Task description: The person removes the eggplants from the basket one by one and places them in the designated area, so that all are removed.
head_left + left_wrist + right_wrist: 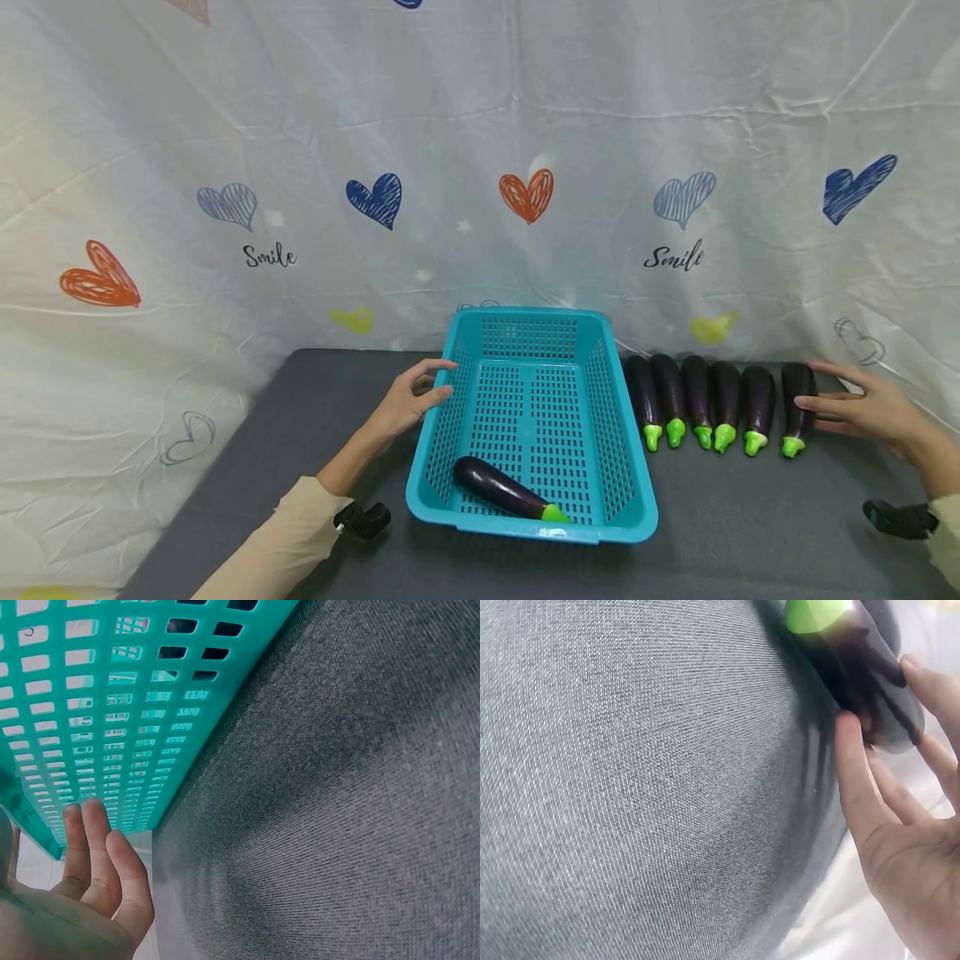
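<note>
A turquoise plastic basket (643, 510) stands in the middle of the table, with one dark purple eggplant (498, 487) lying at its near end. My left hand (408, 400) holds the basket's left rim, thumb and forefinger over the edge; in the left wrist view the other fingers (131, 881) lie outside the slotted wall (112, 712). To the right, my right hand (873, 408) grips the rightmost eggplant (797, 400) of a row. The right wrist view shows fingertips (847, 724) against both sides of that eggplant's rounded end, its green stem cap (817, 613) pointing away.
Several more eggplants (726, 400) lie side by side right of the basket, green caps toward me. The grey cloth-covered table (750, 533) ends at a white curtain (450, 100) printed with hearts, which hangs behind it and on the left.
</note>
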Available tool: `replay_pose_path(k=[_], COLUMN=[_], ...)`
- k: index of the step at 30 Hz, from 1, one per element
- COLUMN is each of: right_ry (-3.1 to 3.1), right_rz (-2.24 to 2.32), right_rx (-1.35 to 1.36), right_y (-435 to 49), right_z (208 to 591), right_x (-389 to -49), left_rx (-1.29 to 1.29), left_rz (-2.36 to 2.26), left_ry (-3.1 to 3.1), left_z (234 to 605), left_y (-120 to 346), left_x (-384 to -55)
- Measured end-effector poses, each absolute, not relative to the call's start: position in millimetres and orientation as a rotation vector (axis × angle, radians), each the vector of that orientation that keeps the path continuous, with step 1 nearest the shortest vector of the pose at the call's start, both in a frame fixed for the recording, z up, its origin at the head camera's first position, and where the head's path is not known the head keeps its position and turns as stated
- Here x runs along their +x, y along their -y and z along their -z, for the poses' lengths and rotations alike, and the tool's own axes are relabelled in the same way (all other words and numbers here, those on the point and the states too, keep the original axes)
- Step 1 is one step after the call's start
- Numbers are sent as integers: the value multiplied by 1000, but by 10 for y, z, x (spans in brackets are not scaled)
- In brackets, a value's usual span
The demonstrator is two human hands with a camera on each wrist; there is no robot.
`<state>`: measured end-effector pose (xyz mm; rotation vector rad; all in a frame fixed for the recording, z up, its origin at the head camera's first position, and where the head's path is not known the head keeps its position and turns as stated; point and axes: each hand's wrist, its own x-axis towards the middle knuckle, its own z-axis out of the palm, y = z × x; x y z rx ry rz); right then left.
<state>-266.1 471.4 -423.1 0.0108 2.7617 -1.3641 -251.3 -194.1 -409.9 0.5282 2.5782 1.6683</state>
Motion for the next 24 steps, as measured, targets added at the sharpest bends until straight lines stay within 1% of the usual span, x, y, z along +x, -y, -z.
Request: replay_pose_path(k=[20, 24], right_ry=[-2697, -2734], right_rz=[1328, 1369], right_rx=[1, -44], right_y=[-4697, -4725], right_z=[4221, 4246], right_x=[-2727, -2709], left_rx=[513, 505], left_rz=[-1657, -1652], left_ry=[-2586, -2587], left_z=[4088, 4087], left_y=[1934, 1928], left_x=[-2504, -2499])
